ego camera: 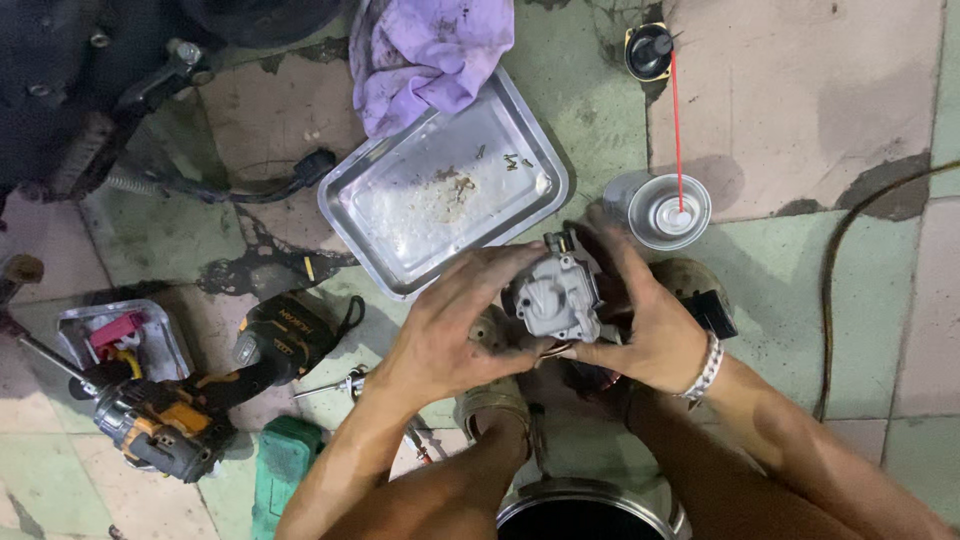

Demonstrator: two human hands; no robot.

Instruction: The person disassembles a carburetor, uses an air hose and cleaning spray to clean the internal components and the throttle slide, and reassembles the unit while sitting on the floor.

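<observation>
Open floor lies to the right — bare pink and green tiles, crossed only by a thin dark cable (835,300) near the right edge. Left side is crowded: a yellow-and-black cordless drill (215,385), a green plastic case (283,465) and a small steel tray w/ red and yellow bits (165,345). Directly ahead sits a shallow rectangular steel tray (440,190) w/ a few small screws in it, a soiled purple rag (430,50) draped over its far corner. A spray can w/ a thin red straw (668,212) stands just right of the hands.

Cut off: a round metal container rim (585,505) at the bottom edge; dark machinery at top left, hard to identify.

The grey cast-metal carburettor-like part (555,295) is held at centre, above the floor, between both hands. Left hand (445,335) is wrapped on its left side, fingers curled over the top. Right hand (645,320) is clamped on its right side — a beaded bracelet at the wrist.
</observation>
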